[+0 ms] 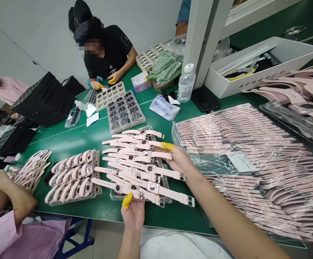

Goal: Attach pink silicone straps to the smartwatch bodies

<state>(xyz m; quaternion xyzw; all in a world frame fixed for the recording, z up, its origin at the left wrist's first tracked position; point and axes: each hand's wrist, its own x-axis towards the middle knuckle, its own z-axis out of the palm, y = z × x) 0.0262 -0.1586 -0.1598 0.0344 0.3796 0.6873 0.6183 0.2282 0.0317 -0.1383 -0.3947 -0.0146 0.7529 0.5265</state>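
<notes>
In front of me is a clear plastic tray [114, 195] loaded with pink-strapped smartwatches [148, 167], their straps laid out in rows and sticking out past both sides. My left hand [133, 213] grips the near edge, its yellow-capped thumb on top. At the right edge, my right hand [180, 158] holds on too, a yellow finger cot on its thumb and the other fingers partly hidden beneath. Whether the tray is lifted off the table or rests on it, I cannot tell.
Trays of looped pink watches [75, 176] stand left, near a co-worker's arm [10, 190]. Bagged pink straps [253, 154] cover the right side. Beyond are a tray of watch faces [125, 112], a water bottle [186, 84], a white bin [226, 84] and another person [107, 54].
</notes>
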